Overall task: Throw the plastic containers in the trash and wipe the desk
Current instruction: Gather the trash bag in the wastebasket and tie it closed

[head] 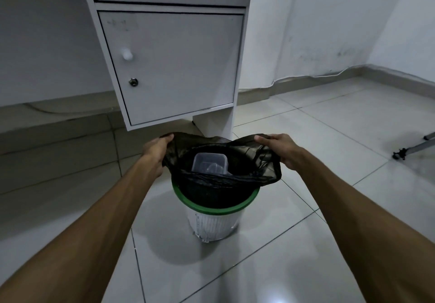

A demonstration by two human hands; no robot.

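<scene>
While two hands (155,148) (280,147) grip one bag (259,161), one container (209,164) shows.

Both arms reach forward, left hand (157,150) and right hand (280,149) pinching closed.

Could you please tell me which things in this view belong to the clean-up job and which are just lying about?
Part of the job:
- plastic container, inside the bag
- black bin bag, held open by the left hand and right hand
- trash bin with a green rim

Just lying about:
- white cabinet
- tripod leg on the floor
- cable along the wall
</scene>
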